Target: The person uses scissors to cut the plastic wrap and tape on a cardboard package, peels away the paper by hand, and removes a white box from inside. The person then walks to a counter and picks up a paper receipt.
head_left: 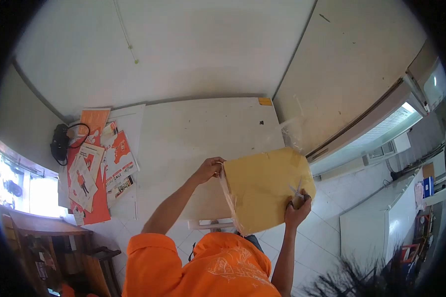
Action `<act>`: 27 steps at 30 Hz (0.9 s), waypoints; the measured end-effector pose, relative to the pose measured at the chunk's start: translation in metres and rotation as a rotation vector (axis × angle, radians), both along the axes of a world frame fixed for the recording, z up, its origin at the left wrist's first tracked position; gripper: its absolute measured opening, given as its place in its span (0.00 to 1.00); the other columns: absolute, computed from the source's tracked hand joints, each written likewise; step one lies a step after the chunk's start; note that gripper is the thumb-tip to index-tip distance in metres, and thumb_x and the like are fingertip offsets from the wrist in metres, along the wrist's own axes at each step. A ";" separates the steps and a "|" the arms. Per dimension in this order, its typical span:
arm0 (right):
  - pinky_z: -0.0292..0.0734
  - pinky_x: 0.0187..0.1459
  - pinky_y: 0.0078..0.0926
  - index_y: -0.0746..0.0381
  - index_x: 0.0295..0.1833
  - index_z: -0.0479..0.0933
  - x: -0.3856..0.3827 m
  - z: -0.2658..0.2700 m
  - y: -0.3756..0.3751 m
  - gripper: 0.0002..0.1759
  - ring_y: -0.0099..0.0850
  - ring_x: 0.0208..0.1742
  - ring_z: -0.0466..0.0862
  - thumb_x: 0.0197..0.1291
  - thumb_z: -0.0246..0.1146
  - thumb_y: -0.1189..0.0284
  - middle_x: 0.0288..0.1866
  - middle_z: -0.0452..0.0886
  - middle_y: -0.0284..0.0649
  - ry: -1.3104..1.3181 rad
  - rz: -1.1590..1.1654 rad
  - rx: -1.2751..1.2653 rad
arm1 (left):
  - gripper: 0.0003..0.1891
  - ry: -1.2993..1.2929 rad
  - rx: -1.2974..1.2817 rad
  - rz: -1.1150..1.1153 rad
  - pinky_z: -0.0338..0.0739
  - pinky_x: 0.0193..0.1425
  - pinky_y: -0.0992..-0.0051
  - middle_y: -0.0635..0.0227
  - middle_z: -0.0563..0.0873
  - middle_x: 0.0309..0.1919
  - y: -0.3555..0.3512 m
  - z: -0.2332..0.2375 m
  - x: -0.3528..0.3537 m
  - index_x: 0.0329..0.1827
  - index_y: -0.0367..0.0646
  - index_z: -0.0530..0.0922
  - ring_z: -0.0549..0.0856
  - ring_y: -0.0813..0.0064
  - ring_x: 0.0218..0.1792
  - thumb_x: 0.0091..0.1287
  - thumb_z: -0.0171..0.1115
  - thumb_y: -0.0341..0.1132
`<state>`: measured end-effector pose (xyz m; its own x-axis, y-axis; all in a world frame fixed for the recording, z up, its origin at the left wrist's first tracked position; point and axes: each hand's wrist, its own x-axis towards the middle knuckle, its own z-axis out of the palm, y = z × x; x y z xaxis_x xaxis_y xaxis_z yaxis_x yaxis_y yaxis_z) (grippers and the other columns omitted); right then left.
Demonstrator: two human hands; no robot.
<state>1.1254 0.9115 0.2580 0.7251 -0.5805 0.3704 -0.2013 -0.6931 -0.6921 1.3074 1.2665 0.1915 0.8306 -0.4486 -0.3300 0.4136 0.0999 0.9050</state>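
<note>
A flat brown cardboard piece is held tilted above the table's near right corner. Clear plastic film or tape runs along its left edge. At that edge's upper corner my left hand is closed, its fingers pinching the plastic and cardboard. My right hand is closed around the dark handles of a pair of scissors in front of the cardboard's right side. The blades point up and stand slightly apart, not visibly cutting anything. More clear plastic sticks up beyond the far right corner.
The white table stands against the wall. Orange and white printed papers lie piled on its left side, with a black cabled device beside them. A yellow-brown scrap lies at the back edge. Wooden furniture stands at lower left.
</note>
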 end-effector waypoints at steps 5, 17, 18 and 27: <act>0.73 0.66 0.45 0.67 0.64 0.77 0.005 -0.004 0.000 0.31 0.50 0.62 0.81 0.50 0.71 0.80 0.58 0.83 0.53 -0.065 0.008 -0.001 | 0.21 -0.096 -0.022 0.051 0.78 0.34 0.78 0.75 0.84 0.28 -0.008 -0.039 -0.007 0.64 0.44 0.76 0.81 0.85 0.29 0.67 0.58 0.27; 0.73 0.64 0.44 0.65 0.64 0.76 -0.001 0.000 0.002 0.34 0.49 0.61 0.80 0.47 0.73 0.81 0.58 0.83 0.48 -0.005 -0.015 0.015 | 0.22 0.032 0.111 0.388 0.88 0.35 0.68 0.65 0.84 0.35 -0.038 0.015 -0.090 0.68 0.41 0.69 0.86 0.74 0.31 0.72 0.59 0.31; 0.73 0.64 0.44 0.65 0.64 0.76 -0.001 -0.001 0.001 0.34 0.49 0.61 0.80 0.47 0.73 0.81 0.58 0.83 0.48 0.008 -0.016 0.015 | 0.22 0.095 0.082 0.374 0.89 0.35 0.67 0.64 0.84 0.36 -0.041 0.015 -0.104 0.68 0.39 0.68 0.87 0.73 0.32 0.73 0.60 0.32; 0.72 0.64 0.46 0.64 0.64 0.76 0.002 -0.009 -0.003 0.34 0.49 0.61 0.80 0.48 0.74 0.78 0.58 0.83 0.48 -0.012 -0.023 -0.052 | 0.14 0.200 0.005 0.380 0.88 0.31 0.72 0.59 0.86 0.38 -0.073 0.032 -0.192 0.54 0.32 0.73 0.89 0.72 0.29 0.73 0.62 0.32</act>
<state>1.1271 0.9082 0.2487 0.7069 -0.5770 0.4091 -0.2094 -0.7232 -0.6582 1.1152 1.1932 0.2230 0.8559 -0.1209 -0.5029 0.5156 0.2747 0.8116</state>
